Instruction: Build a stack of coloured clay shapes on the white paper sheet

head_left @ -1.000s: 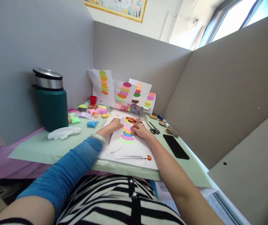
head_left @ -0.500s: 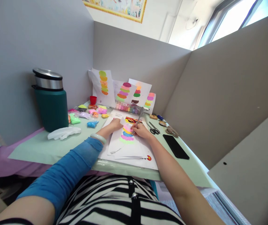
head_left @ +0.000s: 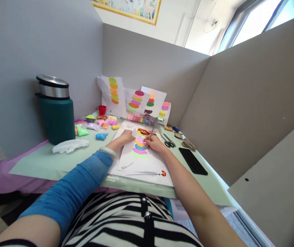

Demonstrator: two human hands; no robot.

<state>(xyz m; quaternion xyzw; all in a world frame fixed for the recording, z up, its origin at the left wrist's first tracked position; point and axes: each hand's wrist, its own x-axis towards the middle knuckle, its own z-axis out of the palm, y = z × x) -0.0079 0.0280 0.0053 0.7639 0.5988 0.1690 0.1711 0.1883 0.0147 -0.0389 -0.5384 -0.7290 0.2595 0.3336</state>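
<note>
One fork in right fingers, tines over painted sheet.

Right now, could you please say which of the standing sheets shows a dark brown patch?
The second sheet from the right; no other shows any brown.

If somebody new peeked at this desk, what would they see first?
Probably the big dark-green bottle with a silver lid, standing at the left by the grey wall. Next, the white papers with stacked bright colour blobs, propped up along the back. Then the right hand, holding a metal fork over a colourful sheet in the middle.
</note>
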